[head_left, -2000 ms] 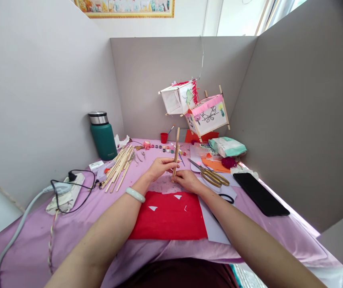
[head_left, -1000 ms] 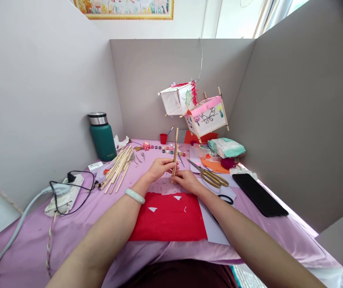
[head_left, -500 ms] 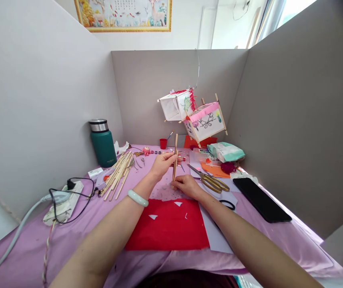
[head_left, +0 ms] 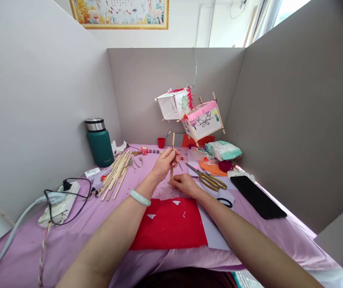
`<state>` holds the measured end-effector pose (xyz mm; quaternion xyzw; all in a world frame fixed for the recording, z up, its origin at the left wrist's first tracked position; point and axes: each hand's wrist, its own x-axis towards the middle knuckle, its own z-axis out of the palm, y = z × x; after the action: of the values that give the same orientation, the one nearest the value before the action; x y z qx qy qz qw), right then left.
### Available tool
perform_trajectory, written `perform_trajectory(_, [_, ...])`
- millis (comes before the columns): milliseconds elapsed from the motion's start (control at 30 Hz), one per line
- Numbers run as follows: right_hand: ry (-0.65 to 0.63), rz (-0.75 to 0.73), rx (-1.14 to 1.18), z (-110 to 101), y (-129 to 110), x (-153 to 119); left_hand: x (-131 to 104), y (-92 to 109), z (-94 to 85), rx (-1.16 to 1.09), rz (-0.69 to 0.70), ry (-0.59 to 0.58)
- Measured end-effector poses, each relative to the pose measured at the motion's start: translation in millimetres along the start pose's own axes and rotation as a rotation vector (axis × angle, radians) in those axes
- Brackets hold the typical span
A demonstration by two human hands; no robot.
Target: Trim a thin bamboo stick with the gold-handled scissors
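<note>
Thin wooden sticks [head_left: 173,140] stand upright between my hands, over the middle of the table. My left hand [head_left: 165,162] is closed round their upper part, a pale green bangle [head_left: 140,198] on its wrist. Lower down, my right hand [head_left: 185,185] pinches the bottom end with thumb and fingers. The exact number of sticks is hard to see behind the fingers. Just below my hands lies a red sheet [head_left: 171,230] with small white paper scraps on it. More wooden sticks [head_left: 115,176] lie in a loose pile to the left.
Gold-handled scissors [head_left: 209,180] and a black phone-like slab [head_left: 258,197] lie on the right. Two paper lanterns [head_left: 205,120] hang at the back. A green bottle [head_left: 100,144] and a power strip [head_left: 61,204] with cables stand left. Grey partitions [head_left: 174,68] enclose the purple-clothed table.
My left hand has closed further round the sticks, its fingers now wrapped. The two stick tops seen apart before now look drawn together. The view has shifted slightly.
</note>
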<state>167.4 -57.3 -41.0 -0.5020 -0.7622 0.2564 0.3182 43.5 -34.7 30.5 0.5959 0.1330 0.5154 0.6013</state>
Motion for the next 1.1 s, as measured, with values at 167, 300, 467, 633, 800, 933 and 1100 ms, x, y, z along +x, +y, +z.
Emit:
perform_trajectory(167, [-0.007,-0.002,-0.033,1,-8,-2,0,-5,-1.4,0.018,0.026,0.059])
perform_trajectory(300, [-0.011,-0.012,-0.006,-23,-23,-6,0,-8,-2.2,-0.005,0.051,0.066])
perform_trajectory(467, [0.302,0.135,-0.266,-91,-12,-19,-1,-8,-1.3,-0.012,0.059,0.046])
perform_trajectory(633, [-0.002,0.491,-0.646,-118,27,-34,-1,-7,-1.0,-0.024,0.042,0.057])
perform_trajectory(800, [-0.003,0.422,-0.654,-103,41,-37,-1,-7,-1.3,-0.045,0.049,0.055])
perform_trajectory(933, [0.089,0.465,-0.66,-99,39,-36,-1,-7,-0.6,-0.053,0.048,0.063])
perform_trajectory(1100, [0.262,0.456,-0.058,-117,32,-43,-1,-6,0.5,-0.061,0.029,0.067])
